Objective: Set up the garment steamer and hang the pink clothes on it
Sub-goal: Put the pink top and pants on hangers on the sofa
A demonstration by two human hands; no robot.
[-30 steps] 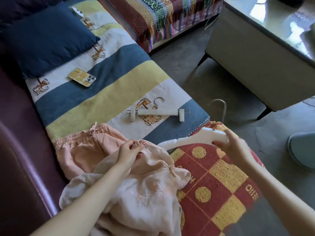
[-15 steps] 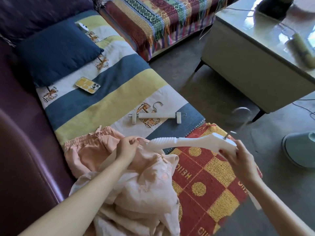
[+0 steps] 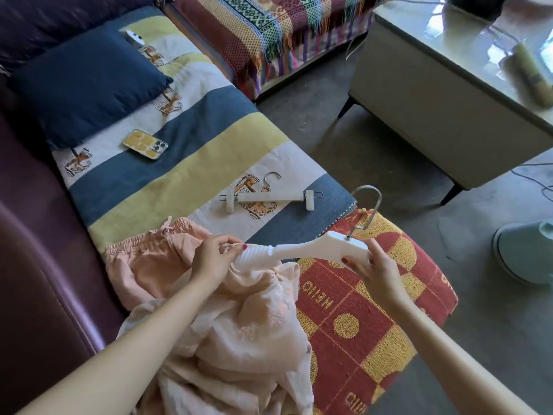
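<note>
We are threading the white hanger (image 3: pixel 302 250) into the pink top (image 3: pixel 239 319), which lies bunched at the sofa's (image 3: pixel 39 265) near edge. Our right hand (image 3: pixel 375 269) grips the hanger's middle; our left hand (image 3: pixel 214 259) pinches the top's fabric at the ribbed arm. Next, we judge, that arm must slide inside. No steamer shows.
</note>
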